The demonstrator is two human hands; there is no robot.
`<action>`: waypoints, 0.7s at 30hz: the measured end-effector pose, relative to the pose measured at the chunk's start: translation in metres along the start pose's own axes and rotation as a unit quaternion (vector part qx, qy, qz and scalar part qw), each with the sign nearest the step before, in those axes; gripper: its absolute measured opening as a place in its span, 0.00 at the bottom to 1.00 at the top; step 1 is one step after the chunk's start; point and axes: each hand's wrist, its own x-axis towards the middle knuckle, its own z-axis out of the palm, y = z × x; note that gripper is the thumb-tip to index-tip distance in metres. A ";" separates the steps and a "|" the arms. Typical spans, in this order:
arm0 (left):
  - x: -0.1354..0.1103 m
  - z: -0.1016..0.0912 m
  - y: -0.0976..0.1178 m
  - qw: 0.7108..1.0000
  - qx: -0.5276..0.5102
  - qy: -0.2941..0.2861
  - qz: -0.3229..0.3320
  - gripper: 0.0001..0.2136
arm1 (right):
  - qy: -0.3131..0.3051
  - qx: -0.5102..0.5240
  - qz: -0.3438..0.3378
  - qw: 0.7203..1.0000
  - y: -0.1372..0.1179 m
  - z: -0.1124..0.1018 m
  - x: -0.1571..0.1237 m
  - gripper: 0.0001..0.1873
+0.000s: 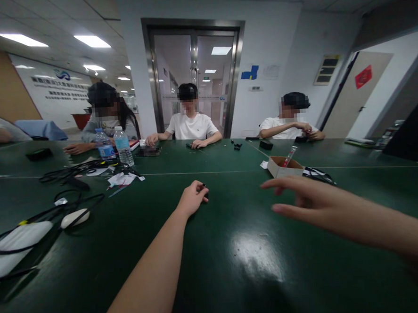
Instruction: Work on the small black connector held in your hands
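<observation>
My left hand [191, 198] rests on the green tabletop [215, 264] near the middle, its fingers closed around a small black piece [206, 195]. Most of that piece is hidden by the fingers, so its kind cannot be made out. To the right, my right hand [305, 197] hovers above the table with thumb and forefinger apart, holding nothing. Just beyond it stands an open cardboard box [282, 172] with a clear and red tube-like item [289, 156] leaning in it.
At left lie tangled black cables [85, 168], a white mouse [75, 218] and a white power strip [23, 241]. Two water bottles [123, 147] stand behind them. Several people sit across the table; small black pieces [237, 146] lie near the person in the middle.
</observation>
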 end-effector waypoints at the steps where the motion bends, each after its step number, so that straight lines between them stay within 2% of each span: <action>1: 0.001 0.000 -0.002 1.000 -0.017 0.005 0.007 0.09 | -0.062 0.061 -0.002 0.996 -0.003 0.019 0.024 0.19; 3: 0.005 -0.001 -0.004 0.998 -0.056 0.027 0.022 0.10 | -0.142 0.185 0.014 0.972 -0.002 0.063 0.072 0.19; 6: 0.010 -0.004 -0.003 0.988 -0.129 0.072 0.043 0.12 | -0.159 0.337 0.088 0.924 0.007 0.128 0.129 0.22; 8: 0.012 -0.006 -0.001 0.981 -0.169 0.087 0.048 0.14 | -0.171 0.413 0.142 0.883 0.010 0.159 0.153 0.19; 10: 0.015 -0.007 0.000 0.976 -0.187 0.099 0.051 0.14 | -0.199 0.500 0.155 0.829 0.009 0.180 0.167 0.18; 13: 0.018 -0.007 -0.003 0.974 -0.188 0.112 0.057 0.11 | -0.192 0.624 0.124 0.747 0.007 0.194 0.173 0.15; 15: 0.019 -0.007 -0.007 0.977 -0.172 0.109 0.055 0.09 | -0.157 0.668 0.110 0.719 0.010 0.198 0.171 0.09; 17: 0.020 -0.007 -0.010 0.984 -0.135 0.106 0.049 0.09 | -0.124 0.677 0.110 0.717 0.016 0.198 0.169 0.07; 21: 0.018 -0.007 -0.009 0.992 -0.074 0.092 0.035 0.09 | -0.061 0.673 0.116 0.728 0.026 0.194 0.164 0.16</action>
